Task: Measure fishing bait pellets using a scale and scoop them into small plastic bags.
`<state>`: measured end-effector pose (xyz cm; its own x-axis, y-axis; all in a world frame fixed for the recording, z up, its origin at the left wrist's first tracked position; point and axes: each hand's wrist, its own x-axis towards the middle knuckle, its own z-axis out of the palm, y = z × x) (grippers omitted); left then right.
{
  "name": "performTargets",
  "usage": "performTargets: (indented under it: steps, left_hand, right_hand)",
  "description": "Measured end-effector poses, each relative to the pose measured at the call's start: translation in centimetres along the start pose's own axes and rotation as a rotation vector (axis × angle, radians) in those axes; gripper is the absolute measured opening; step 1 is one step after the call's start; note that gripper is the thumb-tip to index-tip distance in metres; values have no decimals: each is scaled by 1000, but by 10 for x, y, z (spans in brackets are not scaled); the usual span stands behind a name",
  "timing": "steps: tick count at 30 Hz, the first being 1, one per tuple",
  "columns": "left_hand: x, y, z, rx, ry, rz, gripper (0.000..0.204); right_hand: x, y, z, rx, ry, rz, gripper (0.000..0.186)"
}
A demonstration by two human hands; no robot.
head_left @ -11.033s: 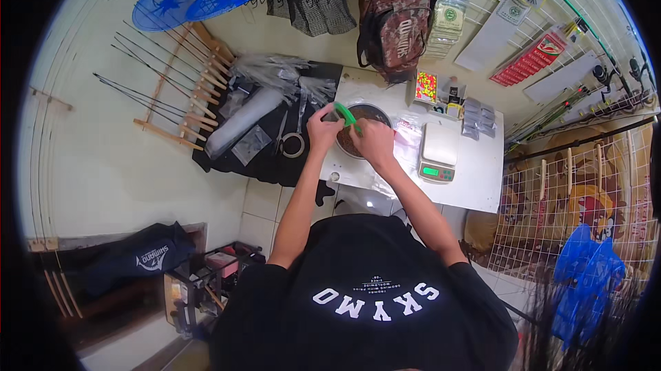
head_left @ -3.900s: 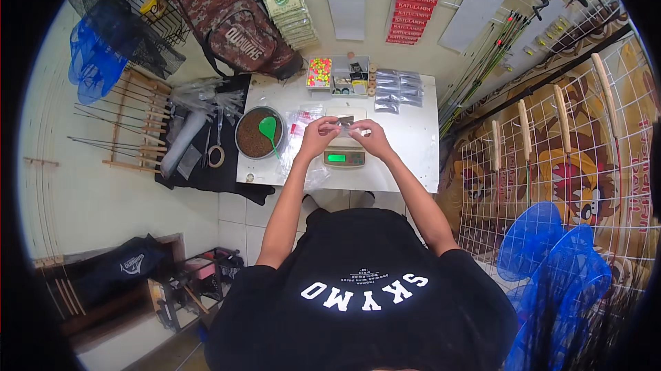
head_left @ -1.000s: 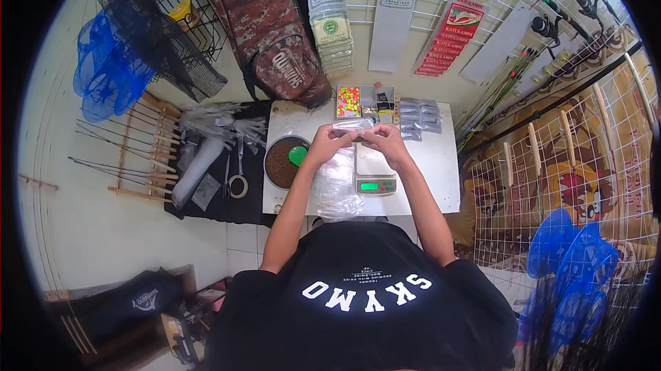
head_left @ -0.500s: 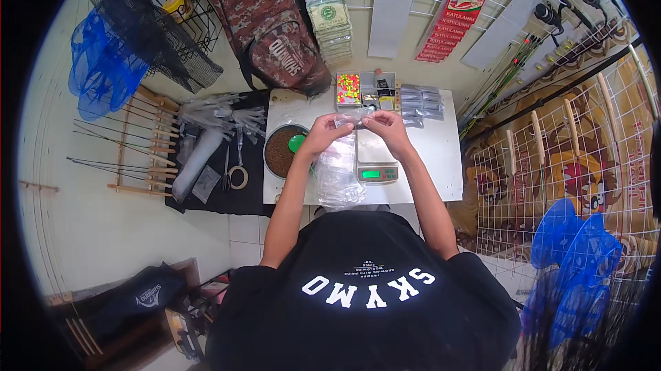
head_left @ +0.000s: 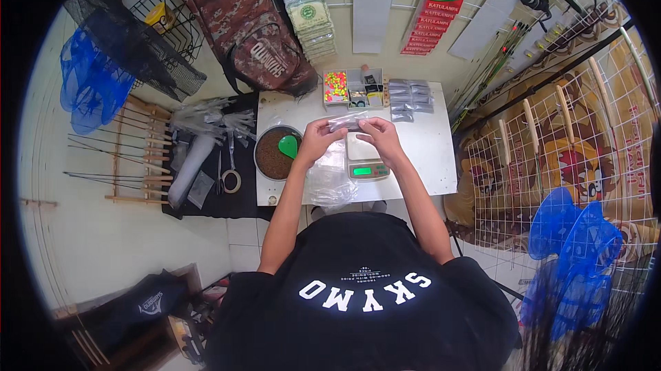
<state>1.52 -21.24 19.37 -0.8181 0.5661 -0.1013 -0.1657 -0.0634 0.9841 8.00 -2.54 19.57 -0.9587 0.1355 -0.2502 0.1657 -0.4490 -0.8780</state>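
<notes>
Above the white table, a small clear plastic bag [head_left: 348, 122] is stretched between my two hands. My left hand [head_left: 321, 140] pinches its left end, while the fingers of my right hand [head_left: 381, 138] are closed on its right end. Under my right hand stands a digital scale [head_left: 369, 170] with a lit green display. A pile of clear plastic bags [head_left: 329, 184] lies between the scale and a round pan [head_left: 258, 164] of brown granules. In that pan rests a green scoop [head_left: 288, 145]. Whether the held bag contains anything is hard to make out.
Behind my hands sits a grey divided box [head_left: 336, 103] with bright beads and small packets. Several filled packets [head_left: 412, 96] lie to its right. At the left, a black cloth holds a tape roll [head_left: 231, 181], scissors [head_left: 219, 177] and plastic wrappings [head_left: 200, 123]. A camouflage bag [head_left: 265, 54] hangs behind.
The view has shifted slightly, moving the table a little left in the picture. Both hands still hold the bag, which now appears flatter and more stretched out between them.
</notes>
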Motion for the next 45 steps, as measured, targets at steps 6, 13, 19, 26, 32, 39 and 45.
performTargets:
  steps: [6, 13, 19, 26, 32, 39, 45]
  left_hand:
    - [6, -10, 15, -191, 121, 38, 10]
    - [5, -7, 20, -117, 192, 89, 24]
    - [1, -5, 33, -353, 227, 64, 18]
    - [-3, 3, 36, -356, 153, 4, 40]
    - [-3, 6, 31, -375, 81, -127, 49]
    - [-4, 3, 39, -164, 91, -37, 49]
    - [-3, -2, 44, -226, 94, -14, 45]
  right_hand:
    - [-3, -5, -10, 47, -13, -26, 14]
    - [-2, -6, -16, 99, 20, -17, 15]
    - [-5, -6, -14, 116, 67, -108, 17]
    - [-2, 3, -21, 90, 55, -266, 26]
    - [-9, -1, -23, 108, -6, -189, 48]
    - [-15, -9, -23, 21, -20, -61, 51]
    - [-20, -8, -21, 9, -12, -65, 46]
